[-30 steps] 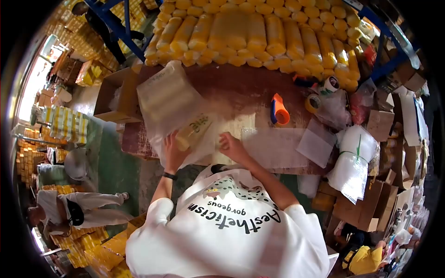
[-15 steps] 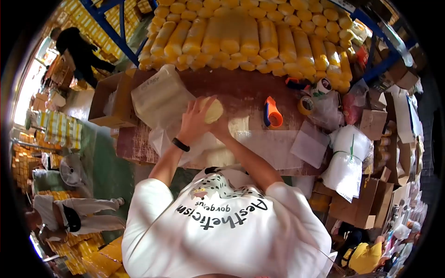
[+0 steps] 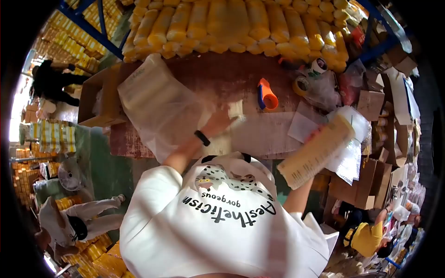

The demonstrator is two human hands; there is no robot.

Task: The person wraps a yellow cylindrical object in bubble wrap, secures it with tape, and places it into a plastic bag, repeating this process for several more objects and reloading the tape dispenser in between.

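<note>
My left hand [image 3: 220, 121], with a black band on the wrist, reaches over the middle of the table with its fingers stretched out. It is slightly blurred and lies beside a clear plastic bag [image 3: 155, 90] spread over the table's left part. A long tan roll [image 3: 317, 150] with printed text is tilted off the table's right front edge. My right hand [image 3: 316, 135] grips it from the far side, mostly hidden behind it. An orange and blue tape dispenser [image 3: 269, 98] sits on the table [image 3: 218, 74] beyond my left hand.
Yellow-wrapped rolls [image 3: 222, 23] are stacked along the back. A cardboard box [image 3: 111, 97] stands at the left edge, tape rolls [image 3: 301, 85] at the back right. White plastic sheets [image 3: 345, 167] hang at the right, near more cartons [image 3: 366, 183]. Other people are farther off.
My hands have parted. The roll, which was between them over the table with its round end showing, has swung right and toward me in my right hand. My left hand has moved slightly right and nearer.
</note>
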